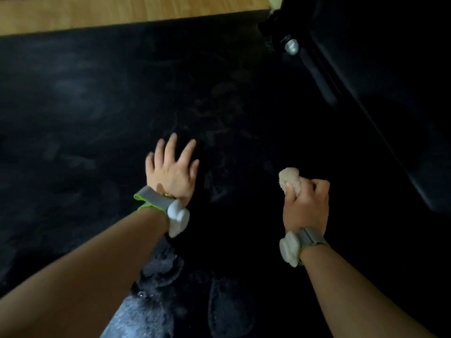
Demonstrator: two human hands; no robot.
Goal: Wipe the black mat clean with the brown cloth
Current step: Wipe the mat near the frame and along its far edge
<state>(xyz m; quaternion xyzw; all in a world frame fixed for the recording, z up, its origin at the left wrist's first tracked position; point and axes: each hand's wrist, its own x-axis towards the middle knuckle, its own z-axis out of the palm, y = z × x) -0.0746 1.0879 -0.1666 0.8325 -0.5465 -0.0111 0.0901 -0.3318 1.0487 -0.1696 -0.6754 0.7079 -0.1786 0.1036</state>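
Note:
The black mat (97, 98) covers most of the floor in view, with pale dusty smears across its left and middle. My left hand (172, 170) is spread, palm down, over the mat's centre and holds nothing. To the right, my right hand (306, 201) is closed around the bunched brown cloth (290, 179), whose pale tan end sticks out above my fingers. Whether the cloth touches the mat cannot be told. Both wrists carry grey straps with white sensors.
A strip of wooden floor (122, 13) runs along the far edge of the mat. A large dark piece of equipment (380, 81) with a silver knob (291, 47) occupies the right side. Dark slippers (227, 306) and my legs show at the bottom.

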